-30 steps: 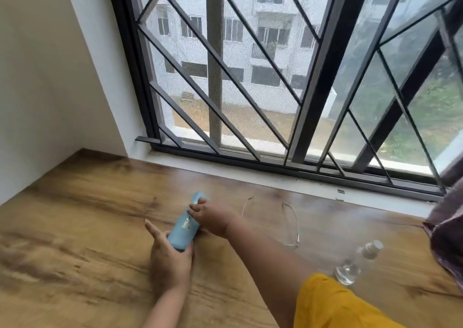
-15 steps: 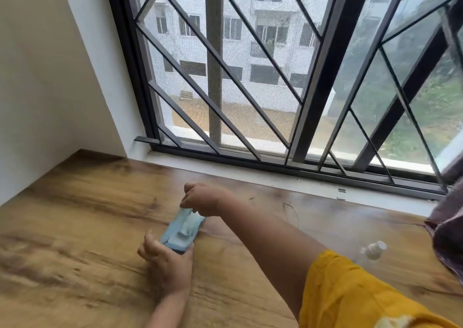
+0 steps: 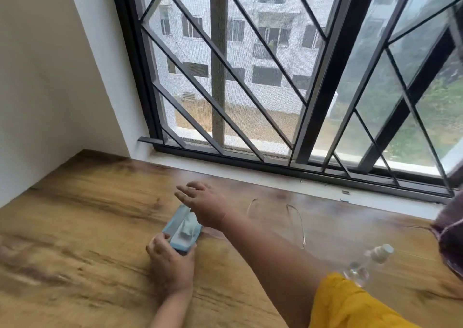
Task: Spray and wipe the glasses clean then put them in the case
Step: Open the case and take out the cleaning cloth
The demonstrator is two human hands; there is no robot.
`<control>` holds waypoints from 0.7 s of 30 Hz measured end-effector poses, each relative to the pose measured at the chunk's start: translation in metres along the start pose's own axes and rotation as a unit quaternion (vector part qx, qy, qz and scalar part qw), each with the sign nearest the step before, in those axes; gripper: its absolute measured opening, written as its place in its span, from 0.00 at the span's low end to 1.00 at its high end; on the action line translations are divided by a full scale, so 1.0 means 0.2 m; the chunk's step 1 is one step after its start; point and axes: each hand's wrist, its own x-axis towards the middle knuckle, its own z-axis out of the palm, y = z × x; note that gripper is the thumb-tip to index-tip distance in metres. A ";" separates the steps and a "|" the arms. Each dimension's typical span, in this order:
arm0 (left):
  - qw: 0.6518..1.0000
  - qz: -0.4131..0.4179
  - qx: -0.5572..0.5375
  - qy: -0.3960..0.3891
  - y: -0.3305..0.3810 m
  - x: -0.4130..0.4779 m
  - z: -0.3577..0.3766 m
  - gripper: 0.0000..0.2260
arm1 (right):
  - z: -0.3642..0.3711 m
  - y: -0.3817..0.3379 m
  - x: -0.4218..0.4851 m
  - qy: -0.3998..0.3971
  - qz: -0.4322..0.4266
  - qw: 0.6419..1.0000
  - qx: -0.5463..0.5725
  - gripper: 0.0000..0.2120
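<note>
The glasses (image 3: 300, 223) lie on the wooden desk (image 3: 75, 227) just right of the open blue case (image 3: 173, 225) holding a pale cloth (image 3: 186, 225), left hand (image 3: 170, 260) gripping its near end, right hand (image 3: 204, 206) spread flat over its far end, spray bottle (image 3: 370, 256) well right.

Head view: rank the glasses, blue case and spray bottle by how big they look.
1. glasses: widest span, though it is thin wire and partly behind the forearm.
2. blue case and spray bottle: about alike; the bottle lies somewhat nearer the camera, so I leave them unranked.
</note>
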 end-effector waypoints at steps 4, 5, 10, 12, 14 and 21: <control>1.000 -0.017 -0.021 0.002 0.01 0.00 0.00 0.32 | 0.10 -0.17 -0.15 0.241 0.196 0.951 0.001 0.08; 1.000 -0.016 -0.024 -0.001 0.00 0.00 0.01 0.31 | 0.12 -0.21 -0.18 0.227 0.227 0.947 0.013 0.03; 1.000 -0.015 -0.024 -0.002 -0.03 0.00 0.02 0.26 | 0.16 -0.33 -0.23 0.069 0.307 0.947 0.060 0.11; 1.000 -0.013 -0.018 0.003 -0.03 0.00 0.02 0.25 | 0.17 -0.35 -0.22 0.045 0.316 0.945 0.071 0.12; 1.000 -0.011 -0.020 0.004 -0.03 0.00 0.02 0.25 | 0.17 -0.34 -0.23 0.032 0.303 0.948 0.092 0.13; 1.000 -0.022 -0.012 -0.012 -0.01 0.01 0.00 0.20 | 0.11 -0.31 -0.19 -0.039 0.266 0.958 0.094 0.16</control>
